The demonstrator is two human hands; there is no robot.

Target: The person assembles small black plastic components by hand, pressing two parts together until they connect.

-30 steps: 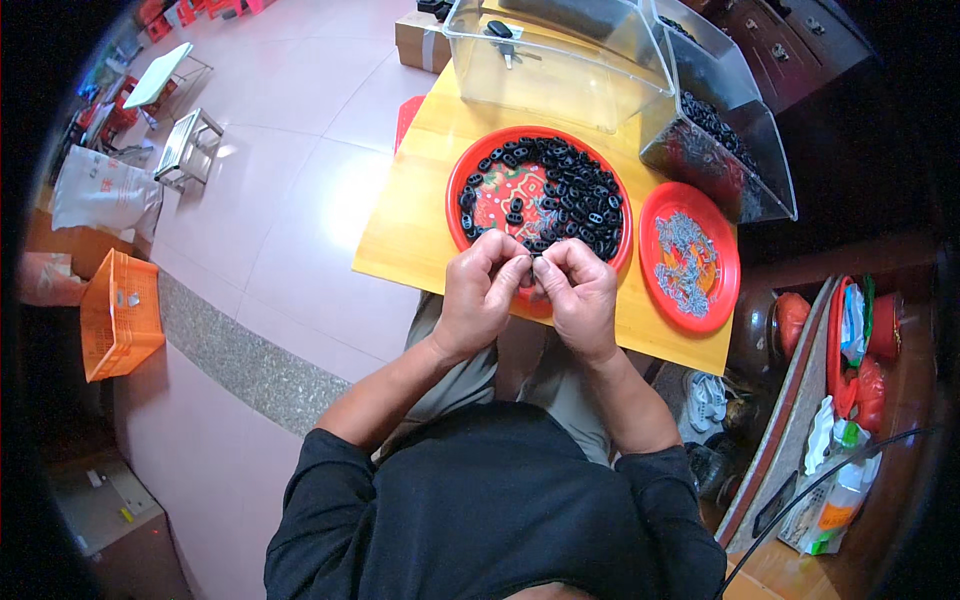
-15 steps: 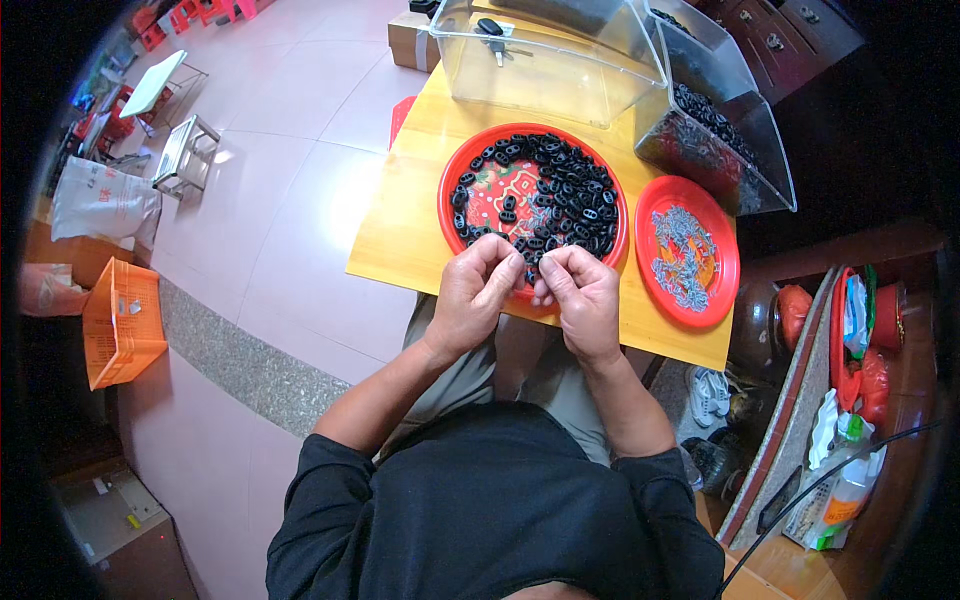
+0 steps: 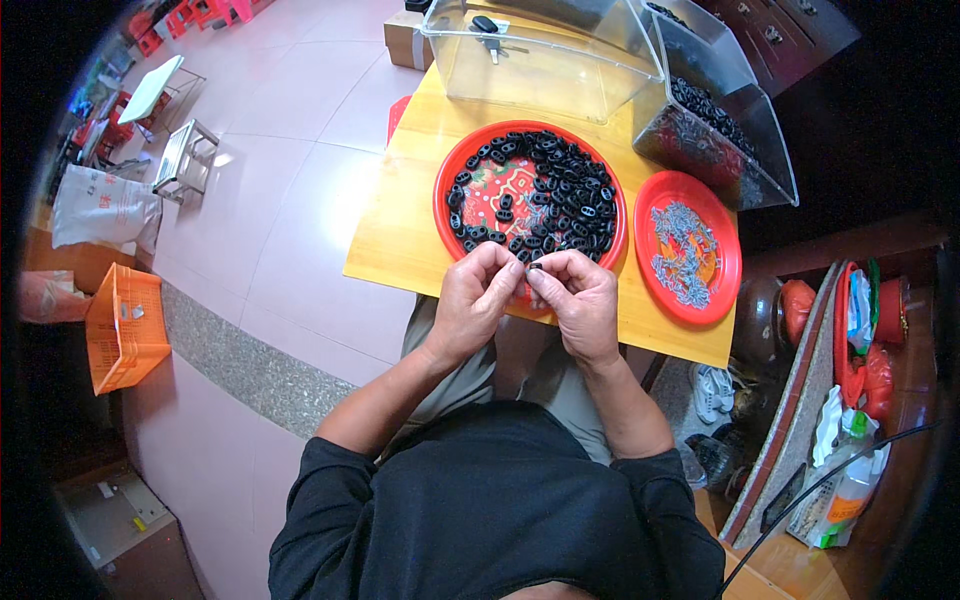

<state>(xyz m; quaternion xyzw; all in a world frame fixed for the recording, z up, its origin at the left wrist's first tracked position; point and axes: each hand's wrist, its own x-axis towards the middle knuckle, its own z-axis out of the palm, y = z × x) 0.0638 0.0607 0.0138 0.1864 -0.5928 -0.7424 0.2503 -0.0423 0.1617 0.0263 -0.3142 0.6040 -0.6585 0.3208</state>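
two hands meet at frame centre, head view. left hand (image 3: 478, 300) and right hand (image 3: 578, 298) pinch one small black part (image 3: 535, 267) between their fingertips, fingers closed tight on it, just over the near rim of the large red plate (image 3: 452, 170). plate carries a heap of like black pieces (image 3: 560, 195). small red plate (image 3: 722, 240) with grey metal bits sits to the right. both rest on a yellow table (image 3: 400, 230); clear plastic bins (image 3: 540, 60) at upper centre.

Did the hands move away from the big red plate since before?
No. Both the left hand and right hand stay together at the near rim of the big red plate, pinching a small black piece.
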